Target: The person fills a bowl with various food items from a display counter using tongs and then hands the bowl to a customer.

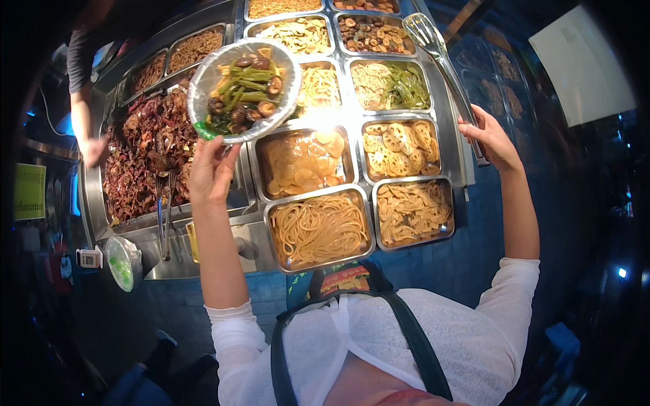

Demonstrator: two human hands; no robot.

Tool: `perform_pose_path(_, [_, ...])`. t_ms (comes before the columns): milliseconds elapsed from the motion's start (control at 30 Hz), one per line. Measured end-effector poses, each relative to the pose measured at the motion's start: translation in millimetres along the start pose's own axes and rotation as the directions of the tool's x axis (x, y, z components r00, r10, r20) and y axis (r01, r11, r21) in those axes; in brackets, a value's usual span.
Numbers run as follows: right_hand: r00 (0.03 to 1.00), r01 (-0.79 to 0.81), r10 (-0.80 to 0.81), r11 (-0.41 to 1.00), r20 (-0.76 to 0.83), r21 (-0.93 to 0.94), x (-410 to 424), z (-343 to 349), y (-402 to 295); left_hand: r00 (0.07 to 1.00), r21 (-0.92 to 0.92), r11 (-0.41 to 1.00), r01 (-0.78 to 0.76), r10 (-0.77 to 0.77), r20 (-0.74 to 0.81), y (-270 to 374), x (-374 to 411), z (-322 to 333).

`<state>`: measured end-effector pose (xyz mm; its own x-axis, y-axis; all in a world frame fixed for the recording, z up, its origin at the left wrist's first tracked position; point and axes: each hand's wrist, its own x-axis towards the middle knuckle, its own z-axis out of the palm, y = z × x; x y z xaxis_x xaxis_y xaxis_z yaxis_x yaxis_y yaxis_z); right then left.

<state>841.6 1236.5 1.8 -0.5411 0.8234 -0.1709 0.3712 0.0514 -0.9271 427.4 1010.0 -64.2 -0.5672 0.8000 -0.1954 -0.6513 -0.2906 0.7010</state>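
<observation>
My left hand (214, 172) grips the near rim of a round bowl lined with a clear plastic bag (199, 91). Inside the bowl lie green beans (249, 81), mushrooms (266, 108) and some pale yellow pieces. It is held up over the food trays, tilted a little towards me. In my right hand (490, 136) are metal serving tongs with a slotted head (426, 34), pointing away from me past the right row of trays. Nothing is visibly caught in the tongs. Closest to them are a tray of noodles and green beans (391, 83) and one of lotus root slices (401, 147).
Near me are trays of thick noodles (320, 228) and tofu-skin strips (414, 213). A large tray of dark braised meat (147, 132) on the left holds another utensil (165, 213). Another person's arm (81, 111) reaches in there. A bagged bowl (122, 264) sits at the counter's edge.
</observation>
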Motion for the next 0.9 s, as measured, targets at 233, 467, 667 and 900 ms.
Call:
perform_pose_path(233, [0.894, 0.292, -0.385, 0.888, -0.227, -0.356, -12, -4, 91, 0.997, 0.023, 0.999, -0.030, 0.028, 0.069, 5, -18, -24])
perform_pose_path(467, [0.935, 0.034, -0.187, 0.894, -0.303, -0.446, -32, 28, 67, 0.999, 0.205, 0.978, 0.037, -0.035, -0.014, 16, -41, -40])
perform_pose_path(667, [0.931, 0.071, -0.211, 0.905, -0.298, -0.419, -27, 23, 66, 0.999, 0.242, 0.970, -0.027, 0.033, -0.024, 22, -49, -36])
perform_pose_path(900, [0.924, -0.106, -0.166, 0.753, -0.343, -0.649, 5, 23, 62, 0.997, 0.094, 0.995, 0.033, -0.025, -0.076, 0, -54, -47])
